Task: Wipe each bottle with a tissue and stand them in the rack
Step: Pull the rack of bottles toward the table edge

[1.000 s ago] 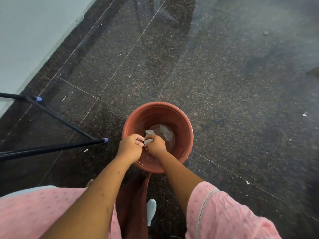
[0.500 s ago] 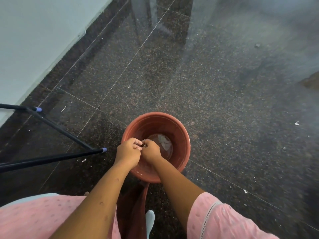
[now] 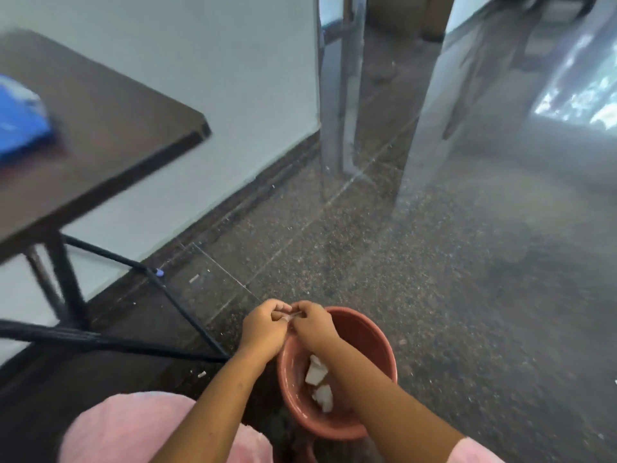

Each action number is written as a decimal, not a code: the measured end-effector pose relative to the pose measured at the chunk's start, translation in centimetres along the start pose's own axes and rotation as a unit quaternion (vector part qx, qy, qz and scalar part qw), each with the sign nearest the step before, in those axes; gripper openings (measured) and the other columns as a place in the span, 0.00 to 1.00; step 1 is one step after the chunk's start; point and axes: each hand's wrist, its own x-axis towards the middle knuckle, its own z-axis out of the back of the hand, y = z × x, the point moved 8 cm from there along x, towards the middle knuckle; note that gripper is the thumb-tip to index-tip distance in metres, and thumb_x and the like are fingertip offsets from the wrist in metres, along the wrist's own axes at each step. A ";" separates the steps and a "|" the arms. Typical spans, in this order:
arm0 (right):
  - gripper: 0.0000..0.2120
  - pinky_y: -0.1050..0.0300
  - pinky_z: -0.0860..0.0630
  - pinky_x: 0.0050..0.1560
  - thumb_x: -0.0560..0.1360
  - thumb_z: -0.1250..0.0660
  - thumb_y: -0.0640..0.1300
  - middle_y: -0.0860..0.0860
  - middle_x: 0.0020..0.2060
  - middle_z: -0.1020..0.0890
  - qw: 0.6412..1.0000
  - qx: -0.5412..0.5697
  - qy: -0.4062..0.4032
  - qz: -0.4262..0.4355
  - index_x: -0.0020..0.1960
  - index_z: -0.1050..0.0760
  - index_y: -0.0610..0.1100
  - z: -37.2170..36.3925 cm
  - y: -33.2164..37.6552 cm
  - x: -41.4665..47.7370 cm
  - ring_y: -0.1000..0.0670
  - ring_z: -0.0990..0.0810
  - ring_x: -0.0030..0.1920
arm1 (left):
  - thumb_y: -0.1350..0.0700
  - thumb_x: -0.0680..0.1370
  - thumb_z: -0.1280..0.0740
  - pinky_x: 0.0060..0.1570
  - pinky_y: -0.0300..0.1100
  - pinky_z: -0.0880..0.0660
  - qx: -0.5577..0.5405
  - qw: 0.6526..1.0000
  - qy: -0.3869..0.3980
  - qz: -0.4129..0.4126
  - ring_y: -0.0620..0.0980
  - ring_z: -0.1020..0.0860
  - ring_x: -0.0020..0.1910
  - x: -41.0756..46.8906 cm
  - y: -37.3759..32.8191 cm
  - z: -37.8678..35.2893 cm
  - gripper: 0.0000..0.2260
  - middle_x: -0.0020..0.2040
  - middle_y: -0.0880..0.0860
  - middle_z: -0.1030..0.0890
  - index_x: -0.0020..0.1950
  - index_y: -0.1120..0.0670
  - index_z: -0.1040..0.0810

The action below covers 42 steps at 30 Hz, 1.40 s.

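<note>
My left hand (image 3: 263,329) and my right hand (image 3: 315,325) meet fingertip to fingertip over the near-left rim of a terracotta plastic bucket (image 3: 384,349) on the floor. Both have curled fingers and pinch a small pale tissue scrap (image 3: 293,316) between them; it is blurred. Crumpled white tissue pieces (image 3: 317,374) lie inside the bucket, partly hidden by my right forearm. No bottle and no rack is in view.
A dark brown table (image 3: 107,145) stands at the left against the pale wall, with a blue packet (image 3: 20,125) on it. Its black legs and braces (image 3: 187,315) reach toward the bucket. A metal-framed glass door (image 3: 334,95) is ahead. Speckled dark floor (image 3: 467,279) spreads right.
The view has swung upward, bringing the table, wall and door into sight. My hands have stayed together but now sit over the bucket's rim rather than its middle.
</note>
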 end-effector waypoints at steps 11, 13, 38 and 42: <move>0.10 0.56 0.24 0.38 0.72 0.37 0.35 0.52 0.35 0.18 0.966 0.069 -0.056 0.244 0.40 0.22 0.49 1.6 20.4 -10.6 0.53 0.21 0.36 | 0.65 0.78 0.35 0.52 0.45 0.22 -0.234 0.957 -0.111 -0.131 0.50 0.20 0.47 -9.7 -8.4 16.6 0.08 0.46 0.53 0.18 0.48 0.52 0.20; 0.11 0.55 0.22 0.42 0.73 0.38 0.35 0.50 0.38 0.17 0.951 0.082 -0.039 0.294 0.41 0.22 0.48 0.4 24.3 -13.8 0.51 0.19 0.39 | 0.65 0.79 0.35 0.52 0.44 0.21 -0.310 0.932 -0.117 -0.146 0.49 0.19 0.47 -12.6 -9.4 20.0 0.07 0.47 0.54 0.17 0.50 0.55 0.20; 0.09 0.61 0.29 0.33 0.77 0.41 0.35 0.51 0.38 0.23 0.895 0.058 0.209 0.389 0.43 0.26 0.46 -34.2 42.7 -30.4 0.55 0.27 0.35 | 0.62 0.80 0.38 0.33 0.37 0.26 -0.569 0.640 -0.504 -0.114 0.45 0.26 0.35 -36.7 18.0 56.8 0.08 0.38 0.51 0.25 0.43 0.53 0.25; 0.07 0.56 0.27 0.45 0.77 0.40 0.37 0.48 0.43 0.23 0.900 0.048 0.204 0.382 0.48 0.25 0.46 -39.3 43.0 -28.6 0.52 0.26 0.41 | 0.62 0.78 0.36 0.31 0.36 0.28 -0.567 0.534 -0.623 -0.065 0.44 0.27 0.36 -40.9 25.2 60.6 0.04 0.45 0.53 0.23 0.46 0.55 0.24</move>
